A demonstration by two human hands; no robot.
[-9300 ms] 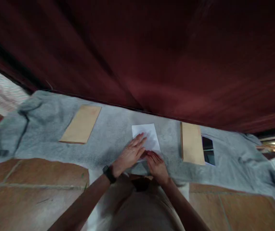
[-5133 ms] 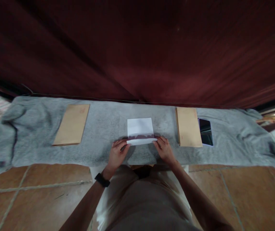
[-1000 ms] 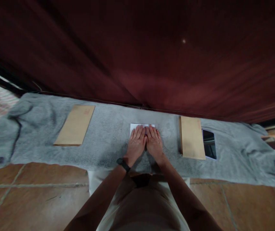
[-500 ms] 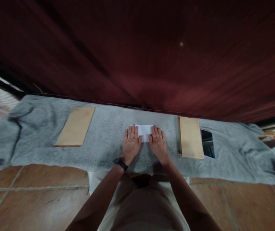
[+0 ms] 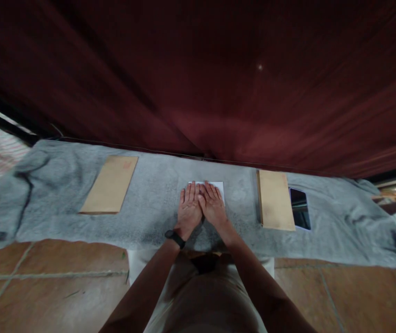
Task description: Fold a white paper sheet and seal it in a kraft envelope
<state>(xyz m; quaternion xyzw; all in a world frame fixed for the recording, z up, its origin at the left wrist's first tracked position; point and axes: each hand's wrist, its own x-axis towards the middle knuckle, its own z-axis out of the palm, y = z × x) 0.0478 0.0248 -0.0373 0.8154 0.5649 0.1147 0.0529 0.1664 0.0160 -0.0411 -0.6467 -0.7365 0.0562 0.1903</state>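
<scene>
Looking down from the head view, both hands are seen laid flat, side by side, on a folded white paper (image 5: pixel 219 188) at the centre of a grey blanket (image 5: pixel 156 199); the left hand (image 5: pixel 189 209) is pressed palm-down with fingers (image 5: pixel 188 193) extended and released, nothing grasped; a black wristband (image 5: pixel 174 238) is worn at its wrist; the right hand (image 5: pixel 212 206) is set just at 3 o'clock of the left, touching it, fingers likewise stretched flat and unclenched on the sheet; most of the paper is covered by the hands, only its far edge and its corner at 1 o'clock being shown; a tan envelope (image 5: pixel 110 191) is noted on the blanket at 9 o'clock of the hands, well apart; a second tan envelope (image 5: pixel 275 206) is noted at 3 o'clock, near; a dark phone (image 5: pixel 300 215) is laid just beside that envelope, further toward 3 o'clock; a dark red curtain (image 5: pixel 198 78) is hung at 12 o'clock, along the blanket's far edge; brown floor tiles (image 5: pixel 45 273) are seen at 6 o'clock, around the person's lap.
</scene>
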